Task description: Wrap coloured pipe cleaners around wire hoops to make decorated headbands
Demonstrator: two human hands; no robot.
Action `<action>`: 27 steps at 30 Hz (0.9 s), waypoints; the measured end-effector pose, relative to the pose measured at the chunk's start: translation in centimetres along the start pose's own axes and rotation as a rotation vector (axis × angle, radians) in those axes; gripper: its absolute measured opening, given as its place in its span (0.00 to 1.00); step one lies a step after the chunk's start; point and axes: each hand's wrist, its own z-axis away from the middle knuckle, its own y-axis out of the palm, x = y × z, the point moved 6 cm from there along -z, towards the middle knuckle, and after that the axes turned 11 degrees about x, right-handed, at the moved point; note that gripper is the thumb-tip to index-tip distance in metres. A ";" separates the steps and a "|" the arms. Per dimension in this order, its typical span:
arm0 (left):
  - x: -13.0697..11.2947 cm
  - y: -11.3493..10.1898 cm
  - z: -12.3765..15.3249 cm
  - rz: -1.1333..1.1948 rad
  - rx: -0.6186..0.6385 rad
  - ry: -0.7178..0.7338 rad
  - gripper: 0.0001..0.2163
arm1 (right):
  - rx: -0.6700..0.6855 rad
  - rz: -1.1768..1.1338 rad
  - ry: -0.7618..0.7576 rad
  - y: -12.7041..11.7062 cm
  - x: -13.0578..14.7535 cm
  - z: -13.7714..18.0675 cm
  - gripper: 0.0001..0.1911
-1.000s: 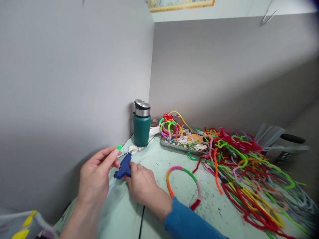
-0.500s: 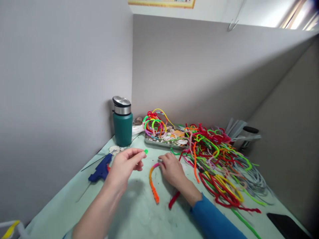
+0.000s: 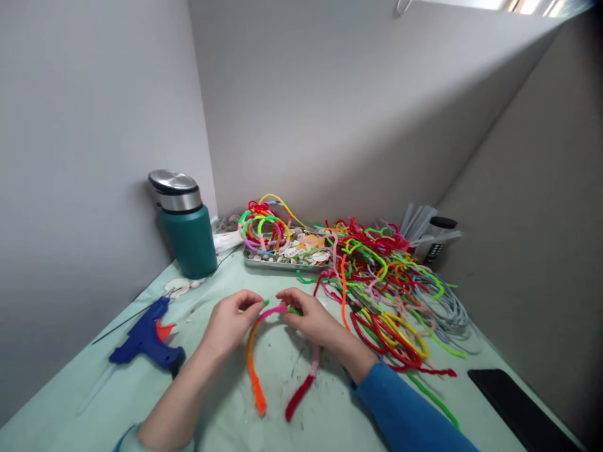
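Note:
A headband-shaped arc wrapped in orange, pink, green and red pipe cleaner (image 3: 255, 366) lies on the pale green table. My left hand (image 3: 230, 323) pinches a small green piece against the top of the arc. My right hand (image 3: 311, 319) grips the arc's top from the other side, its fingers closed on the pink and green part. A blue glue gun (image 3: 146, 342) lies by itself on the table left of my hands.
A teal flask (image 3: 186, 229) stands in the back left corner. A metal tray (image 3: 277, 260) of shells and coloured hoops sits behind my hands. A heap of loose pipe cleaners (image 3: 386, 276) spreads to the right. A black phone (image 3: 516, 408) lies front right.
My right hand let go of the glue gun and took hold of the arc. My left hand carried the green piece to the arc's top. The view swung right.

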 end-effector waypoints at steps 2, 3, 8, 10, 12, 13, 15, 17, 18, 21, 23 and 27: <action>0.0 0.0 0.0 -0.009 -0.002 0.010 0.09 | 0.090 -0.258 0.017 0.4 0.1 0.1 0.24; 0.0 0.0 0.0 -0.019 -0.006 0.016 0.09 | 0.127 -0.372 0.021 0.7 0.3 0.2 0.25; -0.7 -0.2 0.3 -0.131 -0.006 0.063 0.09 | 0.112 -0.588 0.018 0.9 1.2 0.1 0.24; -0.9 -0.3 0.4 -0.179 0.008 0.069 0.09 | 0.046 -0.573 0.029 0.6 1.1 0.1 0.21; -1.1 -0.4 0.6 -0.219 0.020 0.068 0.09 | 0.002 -0.564 0.027 0.3 1.0 0.0 0.20; -1.3 -0.5 0.6 -0.236 0.023 0.069 0.09 | -0.011 -0.566 0.020 0.3 1.0 0.0 0.19; -1.5 -0.4 0.7 -0.273 0.028 0.076 0.08 | -0.037 -0.563 0.001 0.1 1.0 0.0 0.18; -1.8 -0.3 0.8 -0.302 0.028 0.086 0.08 | -0.063 -0.552 -0.016 0.0 1.2 0.1 0.16; -1.8 -0.2 0.9 -0.310 0.029 0.091 0.08 | -0.073 -0.547 -0.020 0.0 1.3 0.1 0.16; -1.9 0.0 0.9 -0.327 0.036 0.114 0.08 | -0.075 -0.547 -0.023 0.0 1.4 0.1 0.15; -1.8 0.1 0.9 -0.344 0.040 0.135 0.07 | -0.069 -0.548 -0.024 0.1 1.5 0.1 0.15; -1.6 0.4 1.0 -0.386 0.060 0.162 0.07 | -0.064 -0.553 -0.029 0.2 1.5 0.1 0.15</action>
